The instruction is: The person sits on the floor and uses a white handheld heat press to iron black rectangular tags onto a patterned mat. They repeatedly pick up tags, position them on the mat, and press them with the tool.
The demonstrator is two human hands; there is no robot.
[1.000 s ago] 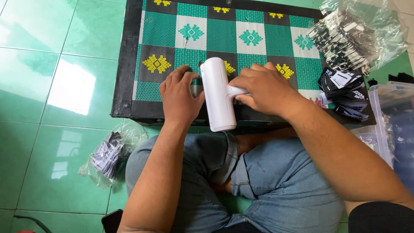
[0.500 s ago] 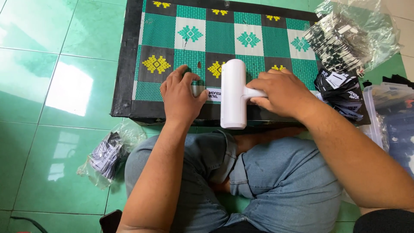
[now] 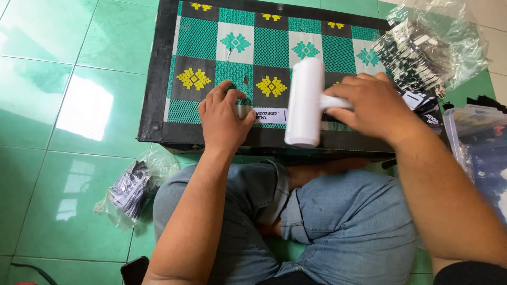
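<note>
- My right hand [image 3: 372, 105] is closed around the side handle of a white roller [image 3: 304, 103], which stands on the patterned green, black and white mat [image 3: 269, 47] covering the low bench [image 3: 158, 79].
- My left hand [image 3: 223, 116] lies open and flat on the mat, fingers spread, touching the left end of a small white label [image 3: 271, 115].
- The label lies just left of the roller.
- Clear bags of black-and-white tags [image 3: 428, 47] sit at the bench's far right corner; another bag [image 3: 132, 187] lies on the green tiled floor [image 3: 63, 105] by my left knee.

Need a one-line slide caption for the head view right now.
Seated person's right hand grips a white roller beside a small label pinned by the left hand on a patterned board.
</note>
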